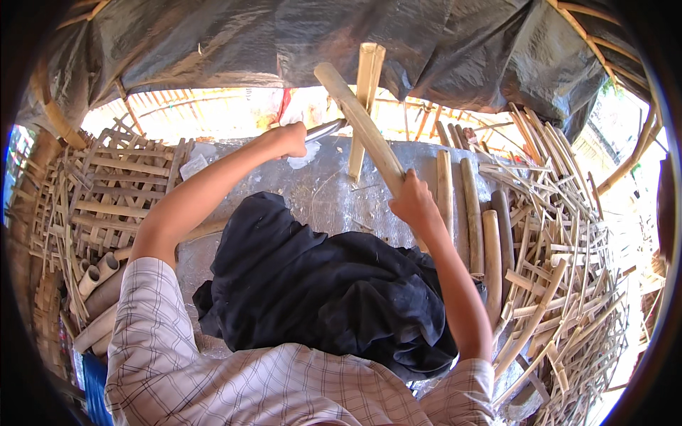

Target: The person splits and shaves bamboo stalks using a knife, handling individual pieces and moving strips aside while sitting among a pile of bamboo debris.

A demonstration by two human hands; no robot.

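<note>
My left hand (290,139) is closed round the handle of a knife, its arm stretched forward. The knife's dark blade (325,130) points right, its tip close to the bamboo pieces. In my right hand (413,200) is the lower end of a split bamboo piece (361,126), which slants up and to the left. This piece crosses in front of an upright bamboo post (368,71). Whether the blade touches the bamboo I cannot tell. Black cloth (320,284) covers my lap between the arms.
Several bamboo lengths (472,213) lie at the right beside a tangled heap of split strips (561,284). A woven bamboo lattice (124,184) and bamboo tubes (99,273) are at the left. Dark plastic sheeting (213,46) hangs across the front, above a grey floor (284,188) with shavings.
</note>
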